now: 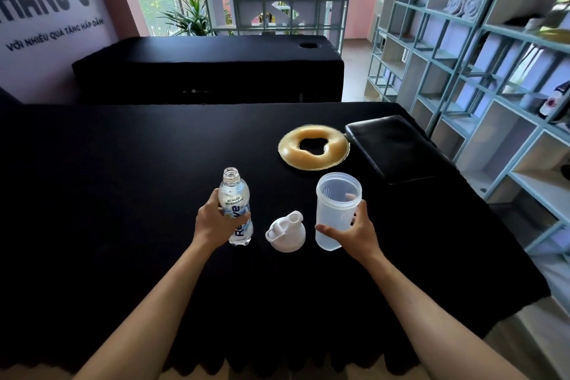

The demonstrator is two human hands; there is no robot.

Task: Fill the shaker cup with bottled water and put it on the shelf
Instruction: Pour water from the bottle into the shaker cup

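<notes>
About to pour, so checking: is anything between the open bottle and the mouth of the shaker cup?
Only the lid lies on the table between them, low down, below both openings. The bottle in the left hand is uncapped, and the cup in the right hand is open-topped.

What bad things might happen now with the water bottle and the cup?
The bottle in the left hand has no cap, so tipping it too early might spill water on the black cloth. The shaker cup, held by the right hand, is narrow, so pouring may miss. The lid lies between them and could get knocked.
</notes>
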